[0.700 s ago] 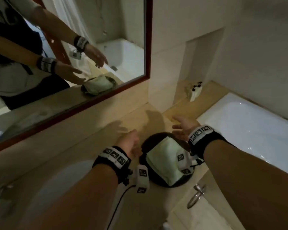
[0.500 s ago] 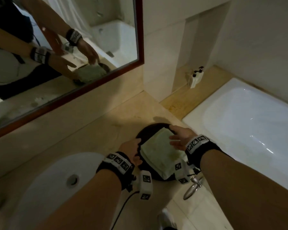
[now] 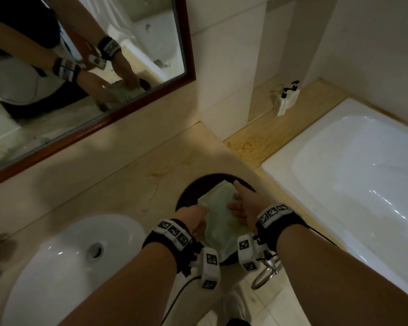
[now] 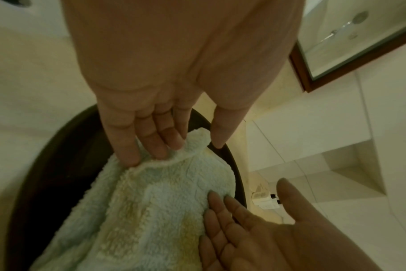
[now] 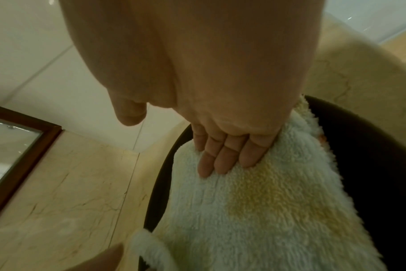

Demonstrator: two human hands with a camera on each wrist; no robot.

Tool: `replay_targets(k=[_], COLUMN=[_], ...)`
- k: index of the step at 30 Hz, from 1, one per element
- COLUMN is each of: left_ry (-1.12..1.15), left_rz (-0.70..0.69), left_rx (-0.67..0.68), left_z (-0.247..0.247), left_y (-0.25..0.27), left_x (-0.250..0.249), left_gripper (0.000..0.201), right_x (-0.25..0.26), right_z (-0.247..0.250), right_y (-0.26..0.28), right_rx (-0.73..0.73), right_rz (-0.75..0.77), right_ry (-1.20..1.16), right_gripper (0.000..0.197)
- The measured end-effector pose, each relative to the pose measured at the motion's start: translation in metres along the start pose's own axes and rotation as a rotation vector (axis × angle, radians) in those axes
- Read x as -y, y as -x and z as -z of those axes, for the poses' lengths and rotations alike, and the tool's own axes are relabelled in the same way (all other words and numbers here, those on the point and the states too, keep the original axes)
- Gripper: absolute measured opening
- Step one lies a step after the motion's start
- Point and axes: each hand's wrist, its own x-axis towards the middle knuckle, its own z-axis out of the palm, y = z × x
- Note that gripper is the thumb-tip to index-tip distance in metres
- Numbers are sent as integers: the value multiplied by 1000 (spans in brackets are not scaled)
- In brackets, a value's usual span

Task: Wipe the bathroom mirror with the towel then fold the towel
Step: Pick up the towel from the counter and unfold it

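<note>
A pale green fluffy towel (image 3: pixel 218 215) lies folded on a dark round tray (image 3: pixel 191 189) on the beige counter. My left hand (image 3: pixel 198 216) rests on the towel's left edge. In the left wrist view its fingers (image 4: pixel 151 143) are nearly straight and ruffle the hem of the towel (image 4: pixel 151 201), with the thumb apart over the tray rim. My right hand (image 3: pixel 239 198) lies flat on the towel's right side; its fingers (image 5: pixel 223 155) press into the pile and the thumb is lifted. The wood-framed mirror (image 3: pixel 80 67) hangs at the upper left and reflects both arms.
A white sink basin (image 3: pixel 68 267) is set in the counter to the left of the tray. A white bathtub (image 3: pixel 351 172) fills the right. Two pump bottles (image 3: pixel 285 100) stand on the ledge in a wall niche. A metal ring (image 3: pixel 266 274) hangs below the counter edge.
Both hands came down from above the tray onto the towel, the right first, then the left. The head view tilted down and closer.
</note>
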Motion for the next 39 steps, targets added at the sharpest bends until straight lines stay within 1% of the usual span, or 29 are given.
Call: replay_targets(k=[3, 5, 7, 8, 9, 11, 12, 13, 14, 15, 16, 17, 19, 21, 22, 23, 26, 28, 32, 35, 39], left_ry=[-120, -118, -126, -118, -92, -61, -90, -101, -123, -127, -128, -140, -154, -163, -154, -146, -148, -202, -353, -361, -288], left_rz=[-81, -105, -88, -82, -70, -31, -38, -52, -96, -124, -138, -153, -151, -169, -186, -207, -249, -238, -302, -376, -555], left_rx=[-26, -43, -68, -69, -36, 44, 73, 88, 104, 130, 147, 147, 165, 136, 105, 71, -20, -21, -23, -12, -36], left_z=[-8, -13, -13, -14, -14, -18, -20, -23, -24, -27, -29, -29, -29, -26, -24, -22, -4, 11, 43, 75, 127], left_y=[-5, -8, -12, -13, -14, -9, -8, -10, -13, -12, -11, -11, -14, -16, -17, -18, -10, -1, 29, 54, 91], left_x=[-1, -1, -1, -1, 0, 2, 4, 6, 8, 9, 10, 11, 14, 17, 18, 19, 17, 12, 7, 0, -13], left_gripper=[37, 36, 26, 18, 10, 15, 8, 14, 29, 32, 27, 22, 19, 11, 5, 8, 22, 28, 21, 16, 13], right_x=[-1, -1, -2, -1, -1, 0, 1, 2, 3, 4, 5, 5, 6, 7, 8, 8, 11, 17, 43, 69, 94], right_z=[2, 4, 5, 5, 5, 4, 1, -2, -6, -10, -12, -15, -19, -19, -20, -19, -11, -4, -7, -32, -69], right_y=[1, 1, -1, 0, -1, -7, -10, -13, -15, -17, -16, -14, -9, -8, -5, -3, 2, 9, 33, 67, 116], right_rx=[10, 19, 29, 36, 36, 35, 33, 30, 33, 41, 54, 52, 29, 30, 33, 28, -11, -49, -141, -181, -239], right_rz=[-3, 2, -1, -1, 5, 35, 62, 86, 101, 97, 105, 125, 164, 177, 182, 184, 216, 222, 290, 376, 482], right_ry=[-11, -15, -2, 5, 21, 76, 137, 214, 299, 411, 535, 668, 843, 910, 934, 932, 832, 806, 708, 775, 901], right_gripper=[62, 59, 56, 55, 54, 54, 57, 64, 78, 94, 104, 102, 82, 64, 58, 55, 47, 42, 44, 44, 42])
